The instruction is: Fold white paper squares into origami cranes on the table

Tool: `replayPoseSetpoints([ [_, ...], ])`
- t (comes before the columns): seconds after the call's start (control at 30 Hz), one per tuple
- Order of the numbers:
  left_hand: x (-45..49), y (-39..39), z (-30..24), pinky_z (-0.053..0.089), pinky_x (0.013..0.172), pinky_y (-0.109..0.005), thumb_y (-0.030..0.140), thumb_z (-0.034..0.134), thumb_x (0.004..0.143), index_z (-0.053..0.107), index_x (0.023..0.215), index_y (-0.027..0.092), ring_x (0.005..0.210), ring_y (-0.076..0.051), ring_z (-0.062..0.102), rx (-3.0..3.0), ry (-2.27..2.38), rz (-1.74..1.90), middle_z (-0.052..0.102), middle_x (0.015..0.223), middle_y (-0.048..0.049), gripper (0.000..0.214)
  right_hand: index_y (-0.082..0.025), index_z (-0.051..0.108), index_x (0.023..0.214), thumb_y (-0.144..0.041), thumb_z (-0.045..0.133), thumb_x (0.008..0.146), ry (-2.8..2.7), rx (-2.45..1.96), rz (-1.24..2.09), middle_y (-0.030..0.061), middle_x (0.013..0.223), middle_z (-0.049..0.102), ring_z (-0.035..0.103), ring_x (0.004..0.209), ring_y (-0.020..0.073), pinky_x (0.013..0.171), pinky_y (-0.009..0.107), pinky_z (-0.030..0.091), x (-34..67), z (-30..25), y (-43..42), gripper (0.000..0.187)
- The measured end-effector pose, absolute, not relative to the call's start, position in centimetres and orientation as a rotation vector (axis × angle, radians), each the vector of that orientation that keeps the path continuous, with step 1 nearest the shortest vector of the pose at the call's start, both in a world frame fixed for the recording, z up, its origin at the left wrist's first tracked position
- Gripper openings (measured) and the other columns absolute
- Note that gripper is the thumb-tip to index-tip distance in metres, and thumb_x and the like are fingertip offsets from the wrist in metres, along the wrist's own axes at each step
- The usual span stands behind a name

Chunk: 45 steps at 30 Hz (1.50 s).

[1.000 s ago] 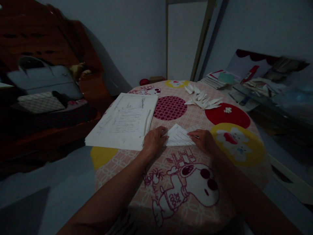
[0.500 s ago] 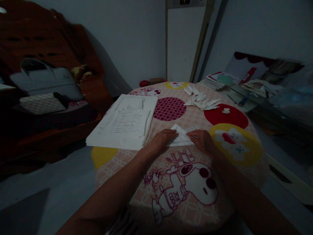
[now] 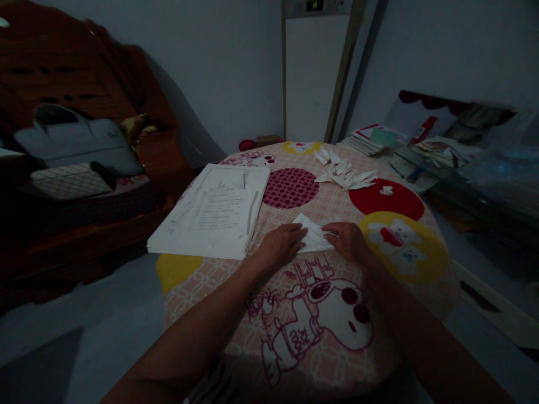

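Note:
A small folded sheet of white paper (image 3: pixel 314 234) with printed lines lies on a round table under a pink cartoon-dog cloth (image 3: pixel 320 314). My left hand (image 3: pixel 280 245) lies flat on the sheet's left part, fingers stretched over it. My right hand (image 3: pixel 347 241) presses the sheet's right edge with curled fingers. Only a narrow strip of the paper shows between the two hands.
A thick stack of printed paper (image 3: pixel 214 213) sits just left of my left hand. Several folded white paper pieces (image 3: pixel 343 171) lie at the table's far side. Books and clutter (image 3: pixel 421 146) fill a low surface on the right. A grey bag (image 3: pixel 76 143) rests on wooden furniture at left.
My left hand has slid to the right across the folded sheet, so the hands are closer and less paper shows. The right hand has stayed at the sheet's right edge.

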<state>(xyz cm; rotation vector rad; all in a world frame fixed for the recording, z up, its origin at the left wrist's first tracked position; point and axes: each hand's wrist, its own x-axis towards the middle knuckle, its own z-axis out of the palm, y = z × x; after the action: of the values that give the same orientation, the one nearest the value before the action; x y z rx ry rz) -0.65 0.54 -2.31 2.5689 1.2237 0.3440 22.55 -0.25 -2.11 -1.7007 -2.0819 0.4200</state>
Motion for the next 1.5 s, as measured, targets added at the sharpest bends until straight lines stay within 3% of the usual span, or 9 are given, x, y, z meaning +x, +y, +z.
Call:
replayPoseSetpoints([
  [0.13,-0.8,0.3,-2.4,0.042,0.113,-0.038,0.038,0.053,0.097,0.054,0.141,0.021,0.139,-0.024,0.048,2.601,1.225,0.330,0.052,0.150,-0.0112,0.047,-0.013,0.078,0.108,-0.020,0.069,0.078,-2.015,-1.708,0.464,0.0093,0.083,0.077,0.070,0.072,0.0213,0.070,0.031,0.052,23.5,-2.3,-0.1,0.032],
  [0.3,-0.8,0.3,-2.6,0.042,0.113,-0.038,0.039,0.053,0.097,0.053,0.142,0.021,0.138,-0.024,0.049,2.593,1.243,0.317,0.051,0.151,-0.0116,0.049,-0.012,0.078,0.100,-0.015,0.067,0.072,-1.928,-1.769,0.417,0.0064,0.071,0.073,0.066,0.065,0.0201,0.066,0.030,0.050,25.3,-2.2,0.2,0.030],
  [0.5,-0.7,0.3,-2.4,0.042,0.113,-0.039,0.039,0.055,0.096,0.053,0.143,0.022,0.138,-0.025,0.048,2.586,1.236,0.303,0.050,0.152,-0.0113,0.050,-0.014,0.076,0.095,-0.019,0.054,0.086,-1.795,-1.569,0.017,0.0142,0.093,0.076,0.069,0.088,0.0258,0.082,0.035,0.050,23.1,0.3,-0.9,0.024],
  [0.63,-0.8,0.2,-2.3,0.043,0.112,-0.040,0.038,0.056,0.096,0.052,0.143,0.024,0.137,-0.026,0.050,2.589,1.241,0.315,0.051,0.151,-0.0112,0.050,-0.019,0.076,0.088,-0.014,0.056,0.086,-2.053,-1.378,0.375,0.0081,0.089,0.076,0.069,0.081,0.0188,0.075,0.027,0.048,18.9,0.7,-1.9,0.021],
  [0.87,-0.9,0.2,-2.5,0.041,0.114,-0.040,0.037,0.057,0.094,0.054,0.141,0.021,0.140,-0.025,0.046,2.540,1.212,0.386,0.050,0.152,-0.0115,0.050,-0.018,0.073,0.071,-0.008,0.064,0.074,-2.050,-1.762,0.758,0.0009,0.065,0.071,0.063,0.061,0.0139,0.059,0.023,0.042,18.9,-0.4,-0.8,0.014],
  [1.13,-1.0,0.2,-3.1,0.039,0.115,-0.040,0.035,0.061,0.090,0.052,0.143,0.021,0.140,-0.025,0.045,2.537,1.215,0.428,0.050,0.151,-0.0115,0.055,-0.022,0.074,0.069,-0.019,0.068,0.075,-2.114,-1.848,0.596,0.0027,0.070,0.074,0.066,0.066,0.0165,0.060,0.025,0.041,17.4,-0.3,-1.5,0.009],
  [1.5,-1.1,0.3,-4.0,0.038,0.116,-0.037,0.039,0.058,0.092,0.052,0.143,0.021,0.141,-0.022,0.045,2.537,1.212,0.485,0.050,0.152,-0.0101,0.054,-0.019,0.070,0.062,-0.008,0.063,0.066,-2.060,-1.888,0.561,0.0013,0.060,0.068,0.060,0.058,0.0142,0.055,0.024,0.040,22.5,-0.6,-1.8,0.013],
])
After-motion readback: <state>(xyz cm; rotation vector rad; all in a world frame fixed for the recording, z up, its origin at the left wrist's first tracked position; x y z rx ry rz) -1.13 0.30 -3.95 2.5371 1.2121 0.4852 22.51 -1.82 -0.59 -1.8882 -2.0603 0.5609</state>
